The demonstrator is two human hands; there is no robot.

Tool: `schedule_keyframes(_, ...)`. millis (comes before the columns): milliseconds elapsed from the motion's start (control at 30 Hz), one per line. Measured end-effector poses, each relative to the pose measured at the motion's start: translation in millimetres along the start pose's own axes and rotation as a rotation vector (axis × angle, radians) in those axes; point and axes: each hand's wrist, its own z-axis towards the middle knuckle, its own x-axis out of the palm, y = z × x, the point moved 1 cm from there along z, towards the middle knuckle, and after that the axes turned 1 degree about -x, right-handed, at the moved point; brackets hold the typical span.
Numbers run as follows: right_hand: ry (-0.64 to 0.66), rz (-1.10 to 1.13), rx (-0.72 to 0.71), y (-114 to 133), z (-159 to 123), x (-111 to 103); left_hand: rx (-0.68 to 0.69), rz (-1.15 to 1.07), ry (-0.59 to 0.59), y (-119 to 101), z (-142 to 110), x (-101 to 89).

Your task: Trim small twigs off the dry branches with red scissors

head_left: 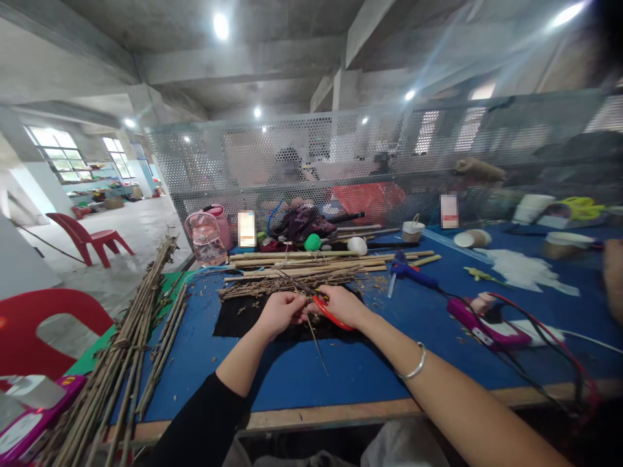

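Over a black cloth (231, 322) on the blue table, my left hand (285, 310) pinches a thin twig (318, 347) whose lower end slants down toward me. Close against it, my right hand (338, 303) grips red-handled scissors (335, 318), their blades pointing up and left. Whether the blades touch the twig I cannot make out. Just beyond my hands lies a row of dry brown twigs (253, 285) on the cloth, with pale, straight sticks (272, 264) behind it.
Long bundled sticks (131, 324) lean across the left table edge. A blue glue gun (413, 274) and a purple power strip (487, 327) with cables lie right. Behind are a pink bag (209, 233), a green ball (313, 242) and a perforated metal screen (233, 155). Another person's hand (613, 279) shows far right.
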Motion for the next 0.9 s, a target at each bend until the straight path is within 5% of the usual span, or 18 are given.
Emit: schedule_keyframes(900, 0.016, 0.087, -0.027, 4.1, -2.5, 6.9, 0.011, -0.190, 0.060, -3.1, 0.7, 0.8)
